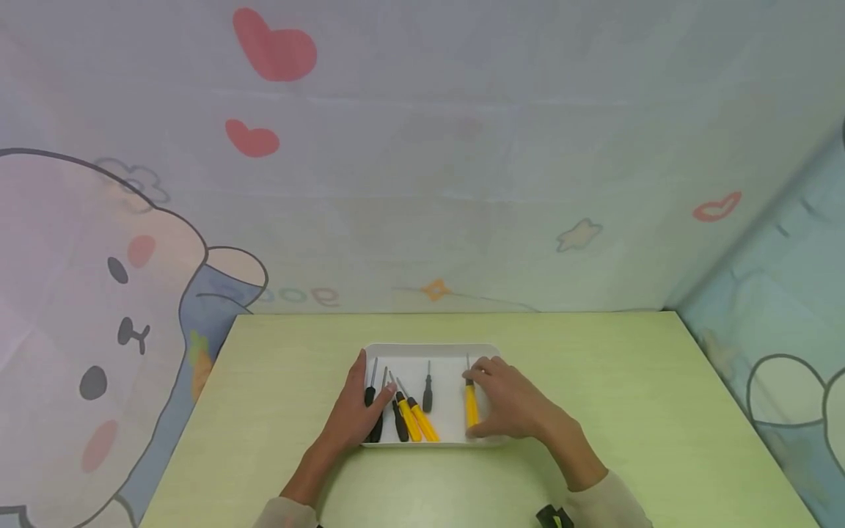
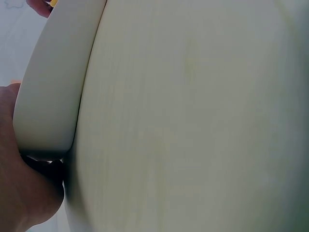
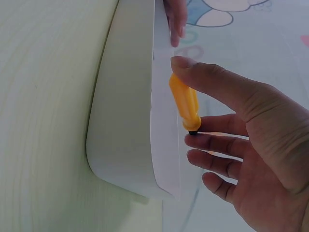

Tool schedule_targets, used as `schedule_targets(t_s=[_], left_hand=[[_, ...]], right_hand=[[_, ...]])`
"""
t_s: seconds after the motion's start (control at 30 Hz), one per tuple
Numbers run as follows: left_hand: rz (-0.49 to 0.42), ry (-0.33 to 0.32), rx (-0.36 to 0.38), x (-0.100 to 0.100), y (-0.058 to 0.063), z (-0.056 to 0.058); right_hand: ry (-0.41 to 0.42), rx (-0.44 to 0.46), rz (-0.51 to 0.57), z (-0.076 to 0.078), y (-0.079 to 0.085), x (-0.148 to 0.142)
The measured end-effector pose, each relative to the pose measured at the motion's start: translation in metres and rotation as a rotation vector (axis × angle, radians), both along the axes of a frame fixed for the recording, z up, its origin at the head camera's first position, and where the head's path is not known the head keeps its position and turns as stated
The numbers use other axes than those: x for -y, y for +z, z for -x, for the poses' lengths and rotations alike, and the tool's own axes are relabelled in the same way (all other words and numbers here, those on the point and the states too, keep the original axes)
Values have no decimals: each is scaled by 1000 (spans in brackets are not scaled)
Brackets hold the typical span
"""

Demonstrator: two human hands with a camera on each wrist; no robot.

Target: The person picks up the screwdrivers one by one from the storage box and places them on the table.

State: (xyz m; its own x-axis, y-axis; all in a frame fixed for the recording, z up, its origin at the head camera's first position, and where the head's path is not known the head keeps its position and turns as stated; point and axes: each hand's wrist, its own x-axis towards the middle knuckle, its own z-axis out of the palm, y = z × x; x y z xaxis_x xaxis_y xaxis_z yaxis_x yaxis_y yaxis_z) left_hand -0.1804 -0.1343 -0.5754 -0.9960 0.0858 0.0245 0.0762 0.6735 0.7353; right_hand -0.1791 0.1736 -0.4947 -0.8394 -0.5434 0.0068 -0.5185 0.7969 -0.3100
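A white tray [image 1: 449,433] holds several screwdrivers. My left hand [image 1: 353,414] grips its left end, thumb over the inside and fingers along the outer wall. Beside that thumb lie black-handled screwdrivers [image 1: 400,425] and two yellow-handled screwdrivers [image 1: 422,422], shafts pointing away from me. A small dark screwdriver [image 1: 428,396] lies apart near the middle. At the tray's right end my right hand [image 1: 515,403] pinches a yellow screwdriver [image 3: 184,99] lengthwise, thumb at the handle's butt and fingertips by the shaft end. In the right wrist view the handle shows above the tray's rim.
The tray stands on a pale wooden table [image 1: 627,381], whose far edge meets a printed cloth backdrop [image 1: 462,183]. Another printed cloth [image 1: 792,293] hangs along the right side. A small black object [image 1: 553,516] shows beside the right sleeve.
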Motion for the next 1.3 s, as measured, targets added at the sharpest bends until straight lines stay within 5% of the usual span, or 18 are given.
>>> schedule_targets(t_s=[1.3], left_hand=[[-20, 3, -10, 0, 3, -1]], right_hand=[[-10, -40, 47, -2, 10, -12]])
